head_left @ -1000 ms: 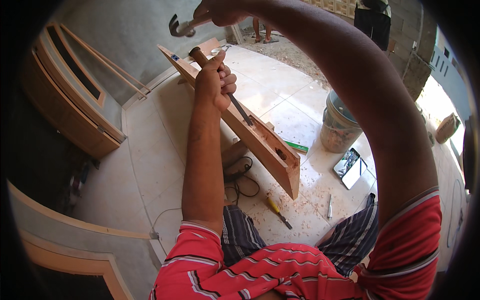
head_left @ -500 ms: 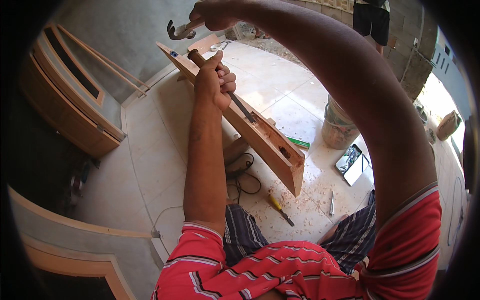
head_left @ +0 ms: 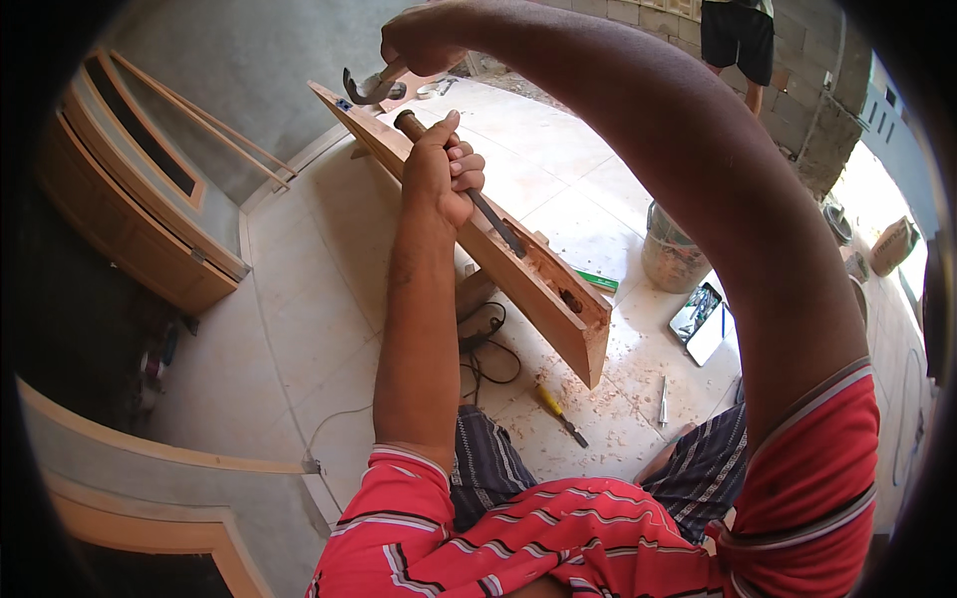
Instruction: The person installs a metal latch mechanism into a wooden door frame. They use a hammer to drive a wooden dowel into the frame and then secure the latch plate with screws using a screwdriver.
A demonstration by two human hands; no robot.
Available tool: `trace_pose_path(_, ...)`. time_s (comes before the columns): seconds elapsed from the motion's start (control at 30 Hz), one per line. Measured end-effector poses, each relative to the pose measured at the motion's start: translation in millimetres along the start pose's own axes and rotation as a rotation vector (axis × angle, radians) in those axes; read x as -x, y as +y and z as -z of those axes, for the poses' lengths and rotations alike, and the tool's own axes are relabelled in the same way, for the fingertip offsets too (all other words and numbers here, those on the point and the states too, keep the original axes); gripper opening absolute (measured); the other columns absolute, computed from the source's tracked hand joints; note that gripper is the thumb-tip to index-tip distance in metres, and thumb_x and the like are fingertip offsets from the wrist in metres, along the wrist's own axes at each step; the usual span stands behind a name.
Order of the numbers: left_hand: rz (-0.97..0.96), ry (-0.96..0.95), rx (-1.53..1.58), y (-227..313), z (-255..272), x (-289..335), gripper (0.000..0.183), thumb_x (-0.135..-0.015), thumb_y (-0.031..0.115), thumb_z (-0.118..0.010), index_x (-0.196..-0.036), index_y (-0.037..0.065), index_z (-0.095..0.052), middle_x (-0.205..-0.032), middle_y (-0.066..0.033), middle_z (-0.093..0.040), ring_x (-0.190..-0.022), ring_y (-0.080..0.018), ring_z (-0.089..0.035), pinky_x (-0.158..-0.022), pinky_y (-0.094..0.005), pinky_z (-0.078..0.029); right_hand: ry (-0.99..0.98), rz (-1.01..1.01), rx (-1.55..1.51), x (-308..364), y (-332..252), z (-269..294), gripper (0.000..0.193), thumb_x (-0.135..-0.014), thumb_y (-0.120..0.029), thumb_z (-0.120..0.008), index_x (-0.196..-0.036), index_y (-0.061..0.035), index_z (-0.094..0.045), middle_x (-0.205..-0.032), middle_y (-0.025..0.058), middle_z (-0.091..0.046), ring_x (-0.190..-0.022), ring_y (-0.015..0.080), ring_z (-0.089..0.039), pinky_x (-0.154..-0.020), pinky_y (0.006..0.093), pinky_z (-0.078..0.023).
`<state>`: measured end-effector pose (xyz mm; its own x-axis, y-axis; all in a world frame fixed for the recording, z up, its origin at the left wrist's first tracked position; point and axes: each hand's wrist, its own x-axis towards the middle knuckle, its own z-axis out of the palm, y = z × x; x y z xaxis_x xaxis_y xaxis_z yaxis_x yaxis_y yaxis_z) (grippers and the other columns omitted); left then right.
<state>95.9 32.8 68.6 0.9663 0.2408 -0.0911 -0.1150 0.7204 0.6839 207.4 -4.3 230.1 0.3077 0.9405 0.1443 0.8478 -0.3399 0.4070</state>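
Observation:
My left hand is wrapped round a chisel, which slants down to the right. Its blade tip rests in a rough recess cut into a wooden beam. The beam runs away from me to the far left, and a second dark hole shows near its close end. Above the chisel's butt, my right hand grips a claw hammer by the handle; part of the hammer is hidden by the hand. A gap separates the hammer from the chisel.
Wood chips lie on the tiled floor round a yellow-handled chisel and a slim white tool. A bucket and an open case stand right of the beam. Dark cable curls below it. Another person stands far back.
The hammer has come down slightly closer to the chisel's butt. My left hand and the chisel have shifted a little right and down, the blade tip moving along the recess toward me.

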Motion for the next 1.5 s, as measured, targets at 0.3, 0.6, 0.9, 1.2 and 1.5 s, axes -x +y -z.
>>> trace_pose_path(0.3,-0.193,-0.522,0.383,24,8,48,0.042,-0.106,0.036,-0.062,-0.076,0.01,-0.047,-0.063,0.0026,-0.037,-0.045,-0.0053,-0.031,-0.034,-0.0193,-0.023,0.349,-0.313,-0.438,141,0,-11,0.029,-0.096,-0.021,-0.065,-0.121,-0.0121,-0.074,-0.098,0.0121,-0.075,-0.087,0.0272,-0.071,-0.076,0.0436,-0.054)
trace_pose_path(0.6,-0.537,-0.205,-0.077,27,-16,69,0.043,-0.103,0.038,-0.067,-0.074,0.015,-0.046,-0.061,0.0038,-0.037,-0.043,-0.0048,-0.03,-0.036,-0.021,-0.021,0.514,-0.843,-1.255,391,-50,-144,0.047,-0.092,0.004,-0.065,-0.138,-0.0065,-0.066,-0.111,0.0062,-0.071,-0.101,0.0156,-0.065,-0.094,0.0321,-0.049)
trace_pose_path(0.9,-0.542,-0.139,-0.173,22,-30,64,0.043,-0.102,0.036,-0.069,-0.074,0.015,-0.045,-0.06,0.0044,-0.037,-0.043,-0.0047,-0.03,-0.035,-0.0205,-0.021,0.419,-1.194,-1.165,483,-60,-207,0.048,-0.088,0.001,-0.066,-0.136,0.0019,-0.065,-0.094,0.0026,-0.071,-0.078,0.0094,-0.059,-0.075,0.0267,-0.047)
trace_pose_path(1.2,-0.645,-0.074,-0.233,3,-39,84,0.044,-0.103,0.037,-0.068,-0.072,0.015,-0.045,-0.059,0.004,-0.037,-0.044,-0.0054,-0.03,-0.036,-0.0208,-0.021,0.468,-1.253,-1.194,517,-58,-195,0.048,-0.088,-0.001,-0.066,-0.136,0.0059,-0.064,-0.092,0.0023,-0.068,-0.08,0.0101,-0.057,-0.075,0.0267,-0.046)
trace_pose_path(1.5,-0.777,-0.163,-0.268,-20,-40,115,0.052,-0.107,0.049,-0.057,-0.07,0.013,-0.048,-0.059,0.0026,-0.037,-0.046,-0.008,-0.031,-0.039,-0.0231,-0.024,0.487,-1.222,-1.17,519,-58,-198,0.046,-0.089,-0.001,-0.064,-0.135,0.0041,-0.065,-0.095,0.0031,-0.069,-0.083,0.0101,-0.059,-0.08,0.0272,-0.047)
